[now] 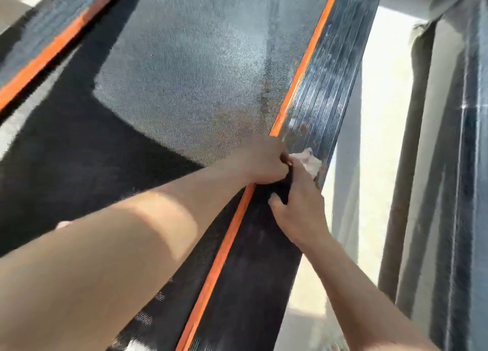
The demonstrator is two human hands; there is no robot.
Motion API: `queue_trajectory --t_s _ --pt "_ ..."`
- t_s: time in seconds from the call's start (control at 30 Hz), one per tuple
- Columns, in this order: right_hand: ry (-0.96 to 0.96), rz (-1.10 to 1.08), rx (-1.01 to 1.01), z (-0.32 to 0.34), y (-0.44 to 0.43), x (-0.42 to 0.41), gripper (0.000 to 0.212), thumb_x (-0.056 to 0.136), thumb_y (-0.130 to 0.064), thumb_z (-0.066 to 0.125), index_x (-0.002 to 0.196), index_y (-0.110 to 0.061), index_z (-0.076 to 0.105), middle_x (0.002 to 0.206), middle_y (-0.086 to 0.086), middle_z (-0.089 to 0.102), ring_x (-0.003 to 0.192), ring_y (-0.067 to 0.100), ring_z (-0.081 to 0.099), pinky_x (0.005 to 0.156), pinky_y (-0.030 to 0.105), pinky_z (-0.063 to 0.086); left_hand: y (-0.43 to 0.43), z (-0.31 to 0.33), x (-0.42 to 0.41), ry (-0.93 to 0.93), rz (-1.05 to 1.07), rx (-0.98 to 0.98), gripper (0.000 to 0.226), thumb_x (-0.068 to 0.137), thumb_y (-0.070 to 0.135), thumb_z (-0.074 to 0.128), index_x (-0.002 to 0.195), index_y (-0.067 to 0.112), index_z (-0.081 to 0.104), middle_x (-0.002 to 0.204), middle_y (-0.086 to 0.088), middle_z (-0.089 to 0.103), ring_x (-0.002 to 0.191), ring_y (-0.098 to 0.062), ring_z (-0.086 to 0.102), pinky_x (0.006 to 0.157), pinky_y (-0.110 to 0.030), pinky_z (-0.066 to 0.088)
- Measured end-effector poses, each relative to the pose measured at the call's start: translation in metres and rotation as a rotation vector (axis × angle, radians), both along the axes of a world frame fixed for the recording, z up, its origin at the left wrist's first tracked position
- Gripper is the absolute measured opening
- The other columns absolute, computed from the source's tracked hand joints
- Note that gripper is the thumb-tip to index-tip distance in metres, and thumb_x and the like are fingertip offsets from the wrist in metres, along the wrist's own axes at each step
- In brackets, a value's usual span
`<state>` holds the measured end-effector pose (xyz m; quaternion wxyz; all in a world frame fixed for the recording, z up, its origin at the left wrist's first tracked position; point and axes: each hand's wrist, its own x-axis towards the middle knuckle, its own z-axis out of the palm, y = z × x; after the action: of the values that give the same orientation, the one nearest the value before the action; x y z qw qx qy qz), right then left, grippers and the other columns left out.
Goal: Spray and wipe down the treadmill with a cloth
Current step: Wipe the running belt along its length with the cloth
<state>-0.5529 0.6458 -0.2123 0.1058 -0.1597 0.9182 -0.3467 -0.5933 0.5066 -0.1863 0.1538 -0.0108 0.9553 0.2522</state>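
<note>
The treadmill fills the head view: a dark textured belt with a sunlit patch, and a ribbed right side rail edged by an orange stripe. Both hands meet on that right rail. My left hand lies curled at the orange stripe, knuckles up; what it holds is hidden. My right hand presses a whitish cloth onto the rail, fingers bent over it. Only a small part of the cloth shows beyond the fingers. No spray bottle is in view.
The left side rail with its own orange stripe runs along the upper left. A bright pale floor strip lies right of the treadmill. Grey curtain fabric hangs at the far right.
</note>
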Motion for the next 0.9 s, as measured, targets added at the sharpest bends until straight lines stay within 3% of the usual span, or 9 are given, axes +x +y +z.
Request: queue_trajectory --t_s 0.07,0.1,0.23,0.33,0.4,0.53,0.67,0.8,0.9 --pt "0.086 0.092 0.297 -0.011 0.011 -0.003 0.069 0.085 -0.026 0.063 0.148 -0.025 0.036 0.143 -0.004 0.045 0.132 0.022 0.043 0.097 0.045 0.042 -0.002 -0.026 0.015 0.015 0.024 -0.019 0.035 0.085 0.027 0.053 0.116 0.028 0.069 0.128 0.000 0.062 0.128 -0.022 0.049 0.100 -0.030 0.043" --pt "0.141 0.098 0.340 -0.013 0.017 -0.005 0.061 0.087 -0.029 0.063 0.144 -0.024 0.043 0.138 -0.002 0.050 0.128 0.023 0.047 0.090 0.044 0.042 -0.002 -0.035 0.021 0.066 0.018 -0.017 0.038 0.087 0.027 0.053 0.121 0.029 0.067 0.136 0.003 0.058 0.135 -0.020 0.042 0.107 -0.033 0.037" --pt "0.316 0.079 0.249 -0.016 0.040 -0.005 0.032 0.093 -0.038 0.051 0.111 -0.019 0.070 0.100 -0.001 0.067 0.091 0.024 0.066 0.071 0.041 0.046 0.010 -0.051 0.036 0.298 -0.150 -0.073 0.040 0.088 0.028 0.045 0.120 0.027 0.068 0.138 0.008 0.057 0.137 -0.022 0.043 0.112 -0.045 0.030" --pt "0.165 -0.024 0.112 -0.021 0.057 -0.011 0.021 0.095 -0.033 0.060 0.102 -0.016 0.072 0.091 0.001 0.064 0.080 0.024 0.063 0.071 0.046 0.050 0.025 -0.055 0.033 0.332 -0.189 -0.034 0.044 0.089 0.035 0.035 0.117 0.027 0.068 0.139 0.007 0.056 0.138 -0.022 0.042 0.114 -0.049 0.027" --pt "0.028 -0.145 0.034 -0.027 0.059 -0.024 0.019 0.094 -0.025 0.063 0.107 -0.012 0.066 0.098 0.007 0.056 0.089 0.026 0.058 0.081 0.045 0.049 0.034 -0.058 0.015 0.282 -0.188 -0.018 0.047 0.092 0.041 0.028 0.121 0.029 0.063 0.149 0.006 0.046 0.145 -0.020 0.031 0.118 -0.048 0.020" --pt "0.024 -0.300 -0.026 -0.029 0.036 -0.081 0.033 0.096 -0.015 0.059 0.128 -0.004 0.056 0.120 0.017 0.045 0.105 0.033 0.055 0.091 0.022 0.035 0.039 -0.068 -0.053 0.229 -0.157 -0.205 0.049 0.094 0.045 0.031 0.141 0.036 0.039 0.162 0.009 0.018 0.150 -0.019 0.010 0.119 -0.050 0.005" --pt "-0.054 -0.301 0.100 -0.025 0.030 -0.143 0.049 0.099 -0.021 0.057 0.142 -0.005 0.041 0.130 0.022 0.044 0.113 0.036 0.052 0.097 0.029 0.034 0.042 -0.070 -0.107 0.055 0.104 -0.181 0.072 0.090 0.050 0.046 0.153 0.034 0.015 0.164 0.001 -0.003 0.150 -0.032 -0.001 0.114 -0.063 0.006" --pt "-0.163 -0.252 0.180 -0.027 0.036 -0.131 0.046 0.100 -0.026 0.056 0.134 0.002 0.043 0.124 0.025 0.057 0.117 0.039 0.051 0.084 0.031 0.031 0.046 -0.073 -0.085 -0.013 0.259 -0.194 0.082 0.087 0.057 0.047 0.154 0.023 0.014 0.163 -0.014 -0.001 0.145 -0.036 0.016 0.111 -0.053 0.025" --pt "-0.298 -0.309 0.114 -0.023 0.035 -0.089 0.064 0.100 -0.025 0.056 0.150 0.000 0.026 0.137 0.021 0.054 0.123 0.035 0.052 0.081 0.026 0.033 0.052 -0.072 -0.036 0.071 0.272 -0.252 0.079 0.087 0.050 0.046 0.154 0.020 0.019 0.162 -0.019 0.008 0.138 -0.033 0.031 0.105 -0.047 0.033"
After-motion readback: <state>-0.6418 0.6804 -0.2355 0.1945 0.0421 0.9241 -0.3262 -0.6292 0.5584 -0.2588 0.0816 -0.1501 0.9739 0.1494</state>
